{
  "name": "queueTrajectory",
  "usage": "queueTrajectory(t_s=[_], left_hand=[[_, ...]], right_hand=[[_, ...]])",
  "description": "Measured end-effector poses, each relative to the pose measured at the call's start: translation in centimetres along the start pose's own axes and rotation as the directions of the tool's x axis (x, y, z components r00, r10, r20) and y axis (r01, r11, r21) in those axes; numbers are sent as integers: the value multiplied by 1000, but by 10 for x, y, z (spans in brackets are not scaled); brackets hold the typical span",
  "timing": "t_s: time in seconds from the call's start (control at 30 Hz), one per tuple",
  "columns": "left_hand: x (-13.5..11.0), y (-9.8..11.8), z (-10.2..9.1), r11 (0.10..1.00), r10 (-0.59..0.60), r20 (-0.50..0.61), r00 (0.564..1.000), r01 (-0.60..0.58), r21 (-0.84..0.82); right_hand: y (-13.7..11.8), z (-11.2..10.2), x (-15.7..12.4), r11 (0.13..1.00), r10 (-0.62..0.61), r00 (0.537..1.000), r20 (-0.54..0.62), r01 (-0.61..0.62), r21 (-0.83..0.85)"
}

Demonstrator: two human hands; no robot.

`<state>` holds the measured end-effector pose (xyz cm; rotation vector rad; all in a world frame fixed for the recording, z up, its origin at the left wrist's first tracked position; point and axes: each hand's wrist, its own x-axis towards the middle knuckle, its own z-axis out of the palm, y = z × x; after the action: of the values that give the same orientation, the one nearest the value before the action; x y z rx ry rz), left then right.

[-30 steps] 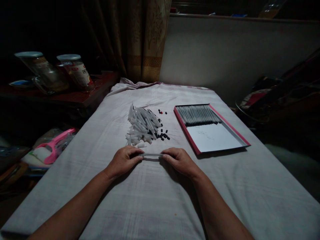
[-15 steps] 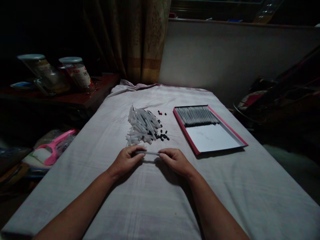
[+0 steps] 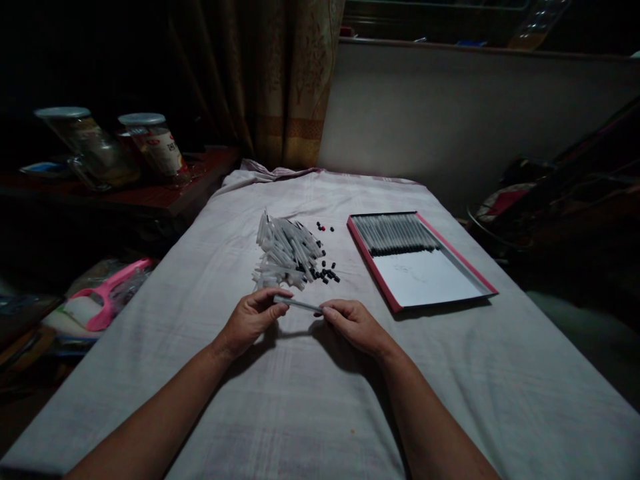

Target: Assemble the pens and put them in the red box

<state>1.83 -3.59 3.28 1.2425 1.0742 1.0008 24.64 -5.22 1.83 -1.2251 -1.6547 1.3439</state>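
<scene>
A slim translucent pen (image 3: 303,305) is held level above the cloth, between my two hands. Its left end lies between the thumb and fingers of my left hand (image 3: 250,321), whose grip looks loose. My right hand (image 3: 354,324) pinches the other end between thumb and forefinger. Just beyond my hands is a heap of clear pen barrels (image 3: 287,247), with small black caps (image 3: 327,273) scattered along its right side. To the right, a shallow pink-edged box (image 3: 373,277) holds a row of assembled-looking pens (image 3: 395,233) across its far half.
A pale checked cloth (image 3: 300,400) covers the work surface. On a dark red side table (image 3: 200,173) at the left stand lidded jars (image 3: 155,147). A pink-handled object (image 3: 107,293) lies lower left. Behind are a curtain (image 3: 280,87) and a pale wall (image 3: 425,113).
The pen has gone from level to slightly tilted, its left end now higher. My left fingers have spread a little around that end, showing more of it.
</scene>
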Motion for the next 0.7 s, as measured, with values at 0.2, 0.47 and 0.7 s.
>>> queueTrajectory(t_s=[0.2, 0.47, 0.7], left_hand=[[-1, -4, 1, 968, 187, -25, 982, -180, 176], [-7, 1, 5, 800, 492, -48, 869, -429, 419], [-11, 7, 8, 833, 461, -17, 887, -425, 354]], right_hand=[[5, 0, 0, 999, 35, 999, 15, -35, 16], [-4, 1, -3, 997, 65, 996, 65, -67, 36], [-4, 1, -2, 1000, -1, 999, 39, 2, -24]])
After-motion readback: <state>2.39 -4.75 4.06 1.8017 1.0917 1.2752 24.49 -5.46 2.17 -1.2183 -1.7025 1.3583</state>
